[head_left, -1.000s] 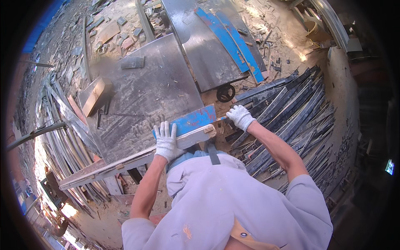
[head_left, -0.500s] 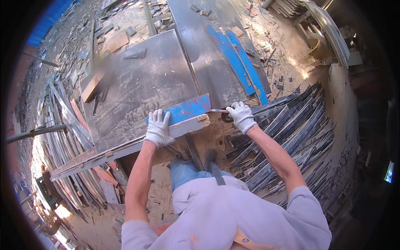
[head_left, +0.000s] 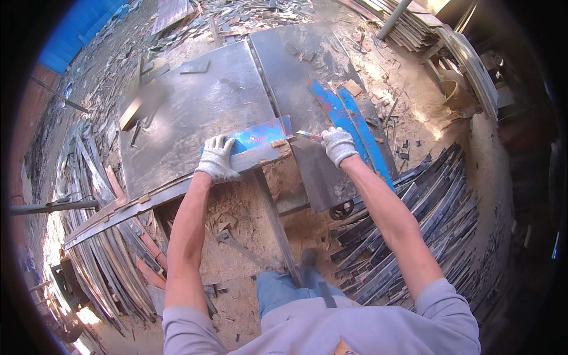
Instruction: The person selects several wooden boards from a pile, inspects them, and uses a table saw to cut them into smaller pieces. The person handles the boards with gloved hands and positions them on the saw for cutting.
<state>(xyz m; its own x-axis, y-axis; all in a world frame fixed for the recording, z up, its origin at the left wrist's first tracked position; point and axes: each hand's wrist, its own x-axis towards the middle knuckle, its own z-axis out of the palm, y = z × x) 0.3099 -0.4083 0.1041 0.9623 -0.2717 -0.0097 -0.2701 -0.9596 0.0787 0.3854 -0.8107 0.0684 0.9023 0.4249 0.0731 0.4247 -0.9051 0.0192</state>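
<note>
A blue board (head_left: 258, 135) with reddish patches lies on the dark table (head_left: 195, 130) along its near edge. My left hand (head_left: 218, 158), in a pale knit glove, rests on the board's left end, fingers flat over it and thumb apart. Past the board's right end, my right hand (head_left: 339, 145), gloved alike, is closed on one end of a thin strip (head_left: 309, 136). The strip's other end points left toward the board's corner. A small piece of wood (head_left: 278, 143) sits at the table edge below the board.
Two long blue strips (head_left: 346, 121) lie on the second dark panel (head_left: 296, 65). A loose wood block (head_left: 131, 113) stands at the table's left. Long scrap slats are piled at left (head_left: 109, 254) and right (head_left: 408, 219). A table leg (head_left: 275, 225) stands before my legs.
My view has shifted, showing more ground under the table. My right hand with the strip has moved slightly away from me. My left hand stays at the blue board's left end.
</note>
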